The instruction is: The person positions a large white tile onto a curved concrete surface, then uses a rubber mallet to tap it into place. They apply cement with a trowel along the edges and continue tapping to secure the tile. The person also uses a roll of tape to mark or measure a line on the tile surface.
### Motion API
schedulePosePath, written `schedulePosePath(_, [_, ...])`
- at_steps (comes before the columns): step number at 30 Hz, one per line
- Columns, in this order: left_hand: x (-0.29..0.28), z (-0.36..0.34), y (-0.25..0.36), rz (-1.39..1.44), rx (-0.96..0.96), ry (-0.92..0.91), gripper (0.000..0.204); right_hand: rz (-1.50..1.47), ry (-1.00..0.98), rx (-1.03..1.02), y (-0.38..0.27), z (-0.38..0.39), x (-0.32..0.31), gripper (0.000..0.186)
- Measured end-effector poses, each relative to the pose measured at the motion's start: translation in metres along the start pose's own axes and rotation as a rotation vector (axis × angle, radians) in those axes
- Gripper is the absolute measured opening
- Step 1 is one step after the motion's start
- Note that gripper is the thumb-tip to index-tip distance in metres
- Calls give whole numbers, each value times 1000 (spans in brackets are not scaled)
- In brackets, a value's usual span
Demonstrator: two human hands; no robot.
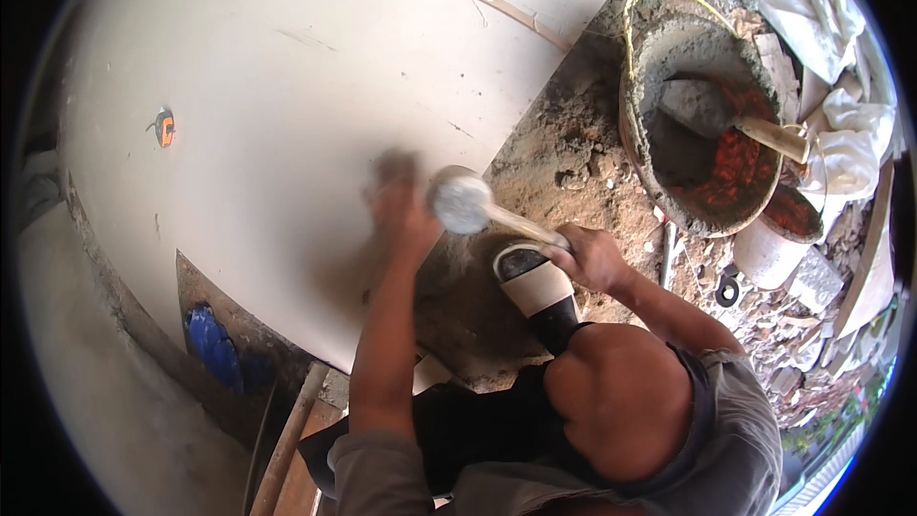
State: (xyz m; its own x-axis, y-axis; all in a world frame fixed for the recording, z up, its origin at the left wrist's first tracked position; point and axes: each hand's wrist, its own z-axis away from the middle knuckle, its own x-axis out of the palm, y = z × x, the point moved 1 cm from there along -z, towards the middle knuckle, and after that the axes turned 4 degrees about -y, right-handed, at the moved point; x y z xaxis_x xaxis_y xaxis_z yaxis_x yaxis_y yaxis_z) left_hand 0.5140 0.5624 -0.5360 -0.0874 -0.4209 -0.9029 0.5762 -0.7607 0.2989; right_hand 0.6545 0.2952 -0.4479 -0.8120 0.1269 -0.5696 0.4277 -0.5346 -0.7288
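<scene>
In my right hand [592,256], closed round its pale handle, is a mallet [460,199] with a whitish, rounded head. The head hangs over the near right edge of a large white tiled surface [258,48], close to my left hand. My left hand [396,210] is smeared by motion above that surface. A dark blur shows at its far end, and I cannot make out whether it is fingers, shadow or a held thing. An orange and black tape measure [165,128] lies farther left on the white surface.
A mortar-caked bucket [635,148] with a trowel [702,107] inside stands at right, beside a smaller white bucket [769,253]. A thin wooden strip [506,10] with string lies on the white surface's far edge. Rubble [802,344] covers the right; a blue bundle [215,344] lies lower left.
</scene>
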Motion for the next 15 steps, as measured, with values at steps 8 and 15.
schedulePosePath(8, [-14, 65, -84, 146, -477, -126, 124, 60, -75, -111, -35, -90, 31, 40])
schedulePosePath(15, [-22, 58, -69, 78, -559, -162, 127, 135, -28, -95, -30, -100, 43, 50])
